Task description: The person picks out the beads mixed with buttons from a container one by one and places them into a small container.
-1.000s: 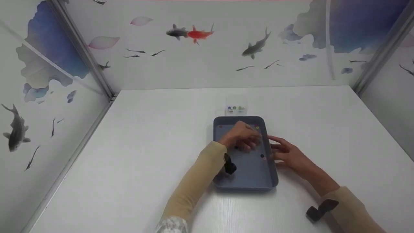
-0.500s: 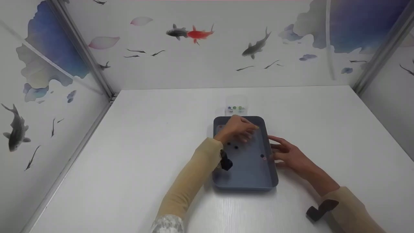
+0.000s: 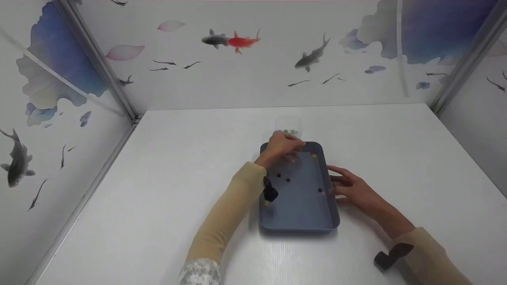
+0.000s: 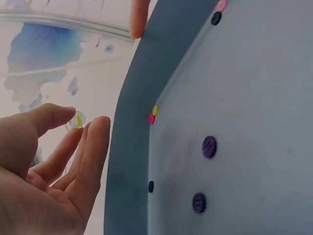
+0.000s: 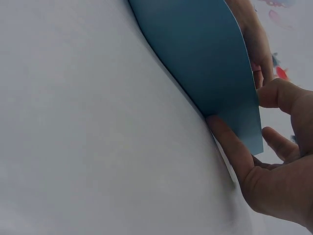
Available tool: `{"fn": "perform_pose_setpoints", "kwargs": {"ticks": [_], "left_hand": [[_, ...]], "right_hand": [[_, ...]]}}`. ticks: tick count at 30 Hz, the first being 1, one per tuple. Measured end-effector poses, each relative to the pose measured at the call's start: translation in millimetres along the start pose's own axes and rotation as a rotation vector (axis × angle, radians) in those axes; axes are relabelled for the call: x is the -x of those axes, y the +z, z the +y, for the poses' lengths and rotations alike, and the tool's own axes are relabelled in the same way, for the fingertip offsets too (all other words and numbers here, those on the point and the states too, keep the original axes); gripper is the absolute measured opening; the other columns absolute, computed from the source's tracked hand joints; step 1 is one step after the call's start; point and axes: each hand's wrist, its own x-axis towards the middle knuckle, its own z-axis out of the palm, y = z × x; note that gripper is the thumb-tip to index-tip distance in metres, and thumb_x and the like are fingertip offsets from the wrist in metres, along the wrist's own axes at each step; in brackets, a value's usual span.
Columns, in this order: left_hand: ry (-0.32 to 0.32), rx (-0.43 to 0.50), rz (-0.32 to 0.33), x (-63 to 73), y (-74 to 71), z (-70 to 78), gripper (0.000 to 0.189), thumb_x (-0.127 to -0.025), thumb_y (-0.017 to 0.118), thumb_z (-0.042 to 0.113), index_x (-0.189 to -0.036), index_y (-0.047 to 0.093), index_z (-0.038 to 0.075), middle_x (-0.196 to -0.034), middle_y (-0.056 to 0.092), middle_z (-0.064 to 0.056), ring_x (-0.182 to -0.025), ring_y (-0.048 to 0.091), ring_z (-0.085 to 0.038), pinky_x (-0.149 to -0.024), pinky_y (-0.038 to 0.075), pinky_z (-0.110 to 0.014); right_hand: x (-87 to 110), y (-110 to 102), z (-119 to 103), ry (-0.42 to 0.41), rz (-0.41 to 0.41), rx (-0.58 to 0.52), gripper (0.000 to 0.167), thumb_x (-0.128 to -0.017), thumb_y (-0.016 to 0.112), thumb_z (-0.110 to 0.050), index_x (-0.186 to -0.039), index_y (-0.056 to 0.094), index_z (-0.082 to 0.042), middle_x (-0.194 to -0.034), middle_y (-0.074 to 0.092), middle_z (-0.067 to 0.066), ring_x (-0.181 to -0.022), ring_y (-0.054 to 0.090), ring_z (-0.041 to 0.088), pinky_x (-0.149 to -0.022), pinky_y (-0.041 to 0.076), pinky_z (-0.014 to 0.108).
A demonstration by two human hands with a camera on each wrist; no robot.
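My left hand (image 3: 282,145) is over the far end of the grey-blue tray (image 3: 303,215), close to a clear plastic box (image 3: 288,122) with marbles in it. In the left wrist view, thumb and forefinger pinch a clear marble (image 4: 77,120) with a yellow-green swirl, held above the tray's wall; the other fingers extend loosely. My right hand (image 3: 354,190) is at the tray's right side with its fingers spread. The right wrist view has one finger low against the outer wall (image 5: 195,54) and another digit at the rim.
Several small buttons lie scattered on the tray floor, among them a dark purple button (image 4: 209,147), a yellow button (image 4: 155,110) and a pink button (image 4: 151,119). The white table (image 3: 178,166) is enclosed by walls (image 3: 253,87) printed with fish.
My left hand has moved from over the tray's middle to its far end, toward the clear box. More dark buttons show in the tray now. My right hand has stayed at the tray's side.
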Motion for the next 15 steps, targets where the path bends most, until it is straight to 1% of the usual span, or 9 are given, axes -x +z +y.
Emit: {"fn": "perform_pose_setpoints", "kwargs": {"ticks": [3,6,10,13,15], "left_hand": [[0.019,0.001,0.021,-0.5,-4.0,4.2,0.026,-0.091,0.072,0.022,-0.109,0.076,0.004,-0.102,0.076,-0.015,-0.08,0.076,-0.025,-0.058,0.061,-0.03],[0.03,0.0,0.045,-1.6,-6.7,7.3,0.028,-0.092,0.072,0.022,-0.113,0.074,0.003,-0.102,0.076,-0.016,-0.076,0.075,-0.021,-0.058,0.062,-0.03],[0.028,0.01,0.085,-4.1,-9.8,9.2,0.031,-0.093,0.072,0.022,-0.116,0.072,0.002,-0.106,0.075,-0.019,-0.077,0.076,-0.022,-0.061,0.063,-0.033],[0.016,0.026,0.124,-6.8,-11.8,8.3,0.028,-0.093,0.072,0.022,-0.112,0.073,0.002,-0.108,0.074,-0.019,-0.079,0.076,-0.023,-0.062,0.063,-0.034],[0.0,0.028,0.154,-8.9,-12.6,7.0,0.026,-0.092,0.072,0.022,-0.11,0.074,0.003,-0.109,0.074,-0.017,-0.077,0.075,-0.022,-0.061,0.063,-0.033]], "right_hand": [[-0.3,-0.1,0.0,-0.003,-0.004,-0.003,0.075,-0.092,0.071,-0.022,-0.156,0.032,-0.034,-0.159,0.037,0.016,-0.143,0.044,0.034,-0.102,0.055,0.042],[-0.9,-0.2,0.3,-0.003,-0.001,0.007,0.075,-0.093,0.07,-0.022,-0.156,0.032,-0.034,-0.16,0.037,0.017,-0.143,0.044,0.035,-0.102,0.055,0.042],[-1.8,-0.2,0.6,0.001,0.002,0.003,0.075,-0.092,0.069,-0.02,-0.156,0.032,-0.033,-0.159,0.037,0.017,-0.143,0.044,0.034,-0.102,0.055,0.042],[-1.8,-0.1,0.6,-0.001,-0.006,-0.014,0.076,-0.092,0.069,-0.017,-0.157,0.031,-0.032,-0.159,0.037,0.017,-0.143,0.044,0.034,-0.101,0.055,0.042],[-1.5,0.0,0.7,-0.005,-0.012,-0.02,0.075,-0.093,0.068,-0.017,-0.157,0.031,-0.032,-0.16,0.036,0.017,-0.143,0.043,0.034,-0.102,0.055,0.043]]}}
